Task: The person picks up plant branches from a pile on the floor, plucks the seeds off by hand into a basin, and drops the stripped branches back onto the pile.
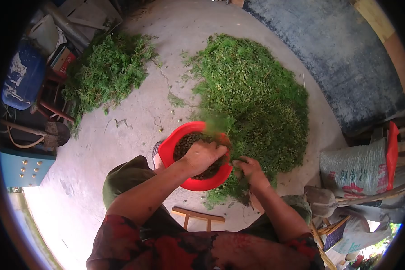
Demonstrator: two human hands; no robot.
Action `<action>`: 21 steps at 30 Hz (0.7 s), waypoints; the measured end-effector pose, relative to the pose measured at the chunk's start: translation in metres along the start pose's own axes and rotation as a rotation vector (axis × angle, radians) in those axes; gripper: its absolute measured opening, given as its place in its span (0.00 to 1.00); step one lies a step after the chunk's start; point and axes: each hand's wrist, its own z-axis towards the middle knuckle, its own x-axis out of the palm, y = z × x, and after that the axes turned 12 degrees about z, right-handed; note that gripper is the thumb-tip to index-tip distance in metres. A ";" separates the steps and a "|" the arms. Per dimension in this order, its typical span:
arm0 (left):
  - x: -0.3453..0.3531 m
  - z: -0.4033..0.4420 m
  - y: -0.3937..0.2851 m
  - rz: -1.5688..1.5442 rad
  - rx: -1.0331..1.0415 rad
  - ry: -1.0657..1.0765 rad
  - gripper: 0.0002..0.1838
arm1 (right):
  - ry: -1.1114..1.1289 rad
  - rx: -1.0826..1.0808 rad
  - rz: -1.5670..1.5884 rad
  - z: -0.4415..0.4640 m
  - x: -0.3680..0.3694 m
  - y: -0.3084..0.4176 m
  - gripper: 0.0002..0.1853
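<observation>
A red plastic basin (165,150) sits in front of me, partly filled with small round greenish-brown pods or fruits (183,145). Over its middle, my left hand (204,156) has its fingers curled closed; whatever they hold is hidden. Just outside the basin's right rim, my right hand (251,171) pinches a feathery green sprig (220,125), whose upper part is smeared by motion. A large heap of green plants with many round pods (256,85) lies on the floor beyond and right of the basin.
A second pile of green stems (114,67) lies at the left. Near it are a shovel (56,134), a blue drum (22,78) and a teal box (27,167). To the right stand a filled sack (355,171) and another shovel (320,201). A dark board (328,54) leans behind.
</observation>
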 end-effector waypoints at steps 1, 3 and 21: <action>-0.002 0.000 -0.001 -0.004 -0.002 0.020 0.07 | 0.048 0.054 0.082 0.000 -0.004 0.002 0.13; -0.006 0.002 -0.004 -0.005 0.004 0.021 0.09 | 0.148 0.162 0.242 0.004 -0.018 0.008 0.13; -0.032 0.008 0.037 -0.197 -0.187 -0.198 0.14 | 0.104 -0.625 -0.997 0.011 -0.018 -0.027 0.08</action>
